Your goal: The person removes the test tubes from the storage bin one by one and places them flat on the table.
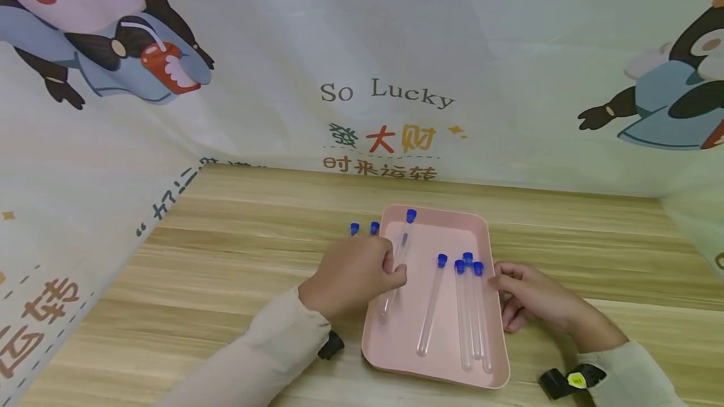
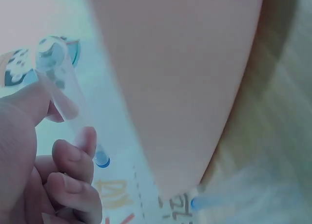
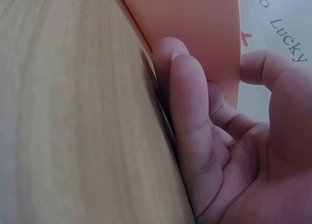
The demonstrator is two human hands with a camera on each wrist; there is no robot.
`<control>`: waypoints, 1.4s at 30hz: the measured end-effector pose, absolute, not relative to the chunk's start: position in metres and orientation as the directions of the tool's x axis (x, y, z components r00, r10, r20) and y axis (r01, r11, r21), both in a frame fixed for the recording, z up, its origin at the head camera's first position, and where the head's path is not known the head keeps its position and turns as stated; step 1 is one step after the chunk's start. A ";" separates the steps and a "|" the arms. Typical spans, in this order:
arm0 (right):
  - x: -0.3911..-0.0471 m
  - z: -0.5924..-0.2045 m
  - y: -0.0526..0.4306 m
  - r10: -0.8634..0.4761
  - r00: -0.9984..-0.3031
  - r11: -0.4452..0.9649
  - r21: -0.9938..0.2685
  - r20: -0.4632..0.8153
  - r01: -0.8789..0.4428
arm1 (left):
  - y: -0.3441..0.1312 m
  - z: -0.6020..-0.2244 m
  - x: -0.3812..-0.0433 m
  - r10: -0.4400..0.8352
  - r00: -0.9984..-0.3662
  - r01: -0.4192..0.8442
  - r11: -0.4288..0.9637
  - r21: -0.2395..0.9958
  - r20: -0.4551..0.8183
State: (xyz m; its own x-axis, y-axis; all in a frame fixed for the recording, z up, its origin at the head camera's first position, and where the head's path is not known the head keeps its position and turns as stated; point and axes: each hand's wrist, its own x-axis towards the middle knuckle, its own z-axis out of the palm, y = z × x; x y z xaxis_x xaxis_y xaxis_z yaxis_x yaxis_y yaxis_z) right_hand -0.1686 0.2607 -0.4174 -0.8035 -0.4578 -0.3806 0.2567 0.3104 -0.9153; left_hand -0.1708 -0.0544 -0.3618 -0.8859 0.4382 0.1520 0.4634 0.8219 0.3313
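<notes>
My left hand (image 1: 356, 272) is over the left side of a pink tray (image 1: 410, 357). It pinches a clear test tube (image 2: 73, 95) with a blue cap (image 1: 411, 215), thumb on one side and fingers on the other. Inside the tray, one capped test tube (image 1: 432, 309) lies near the middle, and three more test tubes (image 1: 465, 322) lie close together along the right wall. My right hand (image 1: 534, 297) grips the tray's right edge, its thumb at the rim and its fingers against the outer wall (image 3: 195, 29).
Left of the tray, two blue caps (image 1: 354, 228) show behind my left hand, which hides what is below them. The wooden table (image 1: 622, 256) meets a printed backdrop (image 1: 271, 80) at the back and left.
</notes>
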 end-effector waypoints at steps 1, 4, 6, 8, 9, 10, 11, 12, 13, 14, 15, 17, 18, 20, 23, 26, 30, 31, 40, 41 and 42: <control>-0.169 -0.417 0.260 -0.457 -0.804 0.312 -0.915 -0.380 0.256 | -0.058 -0.360 -0.171 0.425 -0.891 0.453 0.825 0.337 0.157; -0.169 -0.417 0.259 -0.452 -0.806 0.318 -0.913 -0.383 0.255 | -0.066 -0.356 -0.172 0.403 -0.898 0.441 0.833 0.334 0.178; -0.169 -0.416 0.259 -0.449 -0.806 0.322 -0.911 -0.386 0.257 | -0.071 -0.355 -0.173 0.397 -0.899 0.438 0.837 0.329 0.187; -0.169 -0.416 0.259 -0.447 -0.806 0.324 -0.910 -0.388 0.258 | -0.074 -0.353 -0.175 0.392 -0.900 0.435 0.837 0.331 0.192; -0.169 -0.416 0.259 -0.448 -0.805 0.324 -0.910 -0.389 0.259 | -0.076 -0.353 -0.176 0.390 -0.899 0.436 0.838 0.328 0.199; -0.169 -0.416 0.259 -0.449 -0.805 0.324 -0.910 -0.389 0.259 | -0.078 -0.353 -0.177 0.386 -0.900 0.434 0.839 0.328 0.204; -0.169 -0.417 0.259 -0.450 -0.804 0.324 -0.910 -0.389 0.260 | -0.080 -0.352 -0.178 0.383 -0.900 0.433 0.840 0.328 0.207; -0.169 -0.417 0.259 -0.451 -0.803 0.323 -0.910 -0.390 0.260 | -0.081 -0.352 -0.178 0.380 -0.901 0.431 0.841 0.327 0.210; -0.169 -0.417 0.259 -0.453 -0.803 0.323 -0.910 -0.389 0.259 | -0.083 -0.351 -0.179 0.376 -0.902 0.428 0.842 0.327 0.212; -0.169 -0.417 0.259 -0.454 -0.802 0.323 -0.910 -0.389 0.259 | -0.084 -0.351 -0.180 0.374 -0.902 0.427 0.843 0.326 0.215; -0.169 -0.418 0.260 -0.455 -0.801 0.322 -0.911 -0.389 0.259 | -0.086 -0.351 -0.180 0.369 -0.905 0.422 0.846 0.327 0.213; -0.169 -0.418 0.260 -0.456 -0.802 0.321 -0.911 -0.387 0.257 | -0.089 -0.350 -0.182 0.359 -0.910 0.410 0.851 0.329 0.207; -0.169 -0.418 0.260 -0.456 -0.802 0.321 -0.912 -0.385 0.256 | -0.090 -0.350 -0.182 0.353 -0.914 0.402 0.852 0.334 0.199; -0.169 -0.418 0.260 -0.457 -0.802 0.319 -0.913 -0.384 0.255 | -0.093 -0.351 -0.183 0.342 -0.922 0.385 0.858 0.340 0.181; -0.169 -0.419 0.260 -0.460 -0.800 0.317 -0.913 -0.384 0.255 | -0.097 -0.353 -0.186 0.326 -0.934 0.358 0.866 0.350 0.149; -0.170 -0.419 0.260 -0.462 -0.798 0.318 -0.912 -0.387 0.258 | -0.100 -0.356 -0.189 0.312 -0.941 0.338 0.875 0.346 0.130; -0.170 -0.419 0.260 -0.463 -0.797 0.316 -0.912 -0.387 0.260 | -0.105 -0.361 -0.193 0.288 -0.952 0.306 0.891 0.335 0.105; -0.170 -0.419 0.260 -0.464 -0.797 0.316 -0.913 -0.387 0.259 | -0.106 -0.362 -0.194 0.281 -0.955 0.298 0.894 0.334 0.099; -0.170 -0.420 0.261 -0.468 -0.796 0.310 -0.915 -0.385 0.260 | -0.116 -0.367 -0.200 0.243 -0.970 0.239 0.916 0.324 0.029; -0.170 -0.421 0.262 -0.469 -0.795 0.307 -0.915 -0.385 0.262 | -0.117 -0.368 -0.201 0.241 -0.970 0.235 0.917 0.322 0.020; -0.170 -0.421 0.262 -0.470 -0.794 0.306 -0.915 -0.385 0.262 | -0.118 -0.367 -0.201 0.240 -0.971 0.231 0.919 0.319 0.011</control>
State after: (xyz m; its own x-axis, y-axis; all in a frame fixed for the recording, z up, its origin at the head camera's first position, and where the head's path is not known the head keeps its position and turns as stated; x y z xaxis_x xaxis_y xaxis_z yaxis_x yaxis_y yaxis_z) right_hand -0.1704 0.2619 -0.4208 -0.7940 -0.4704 -0.3850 0.2623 0.3062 -0.9151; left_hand -0.2009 -0.1184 -0.3675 -0.9706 0.2403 0.0107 0.2310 0.9190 0.3194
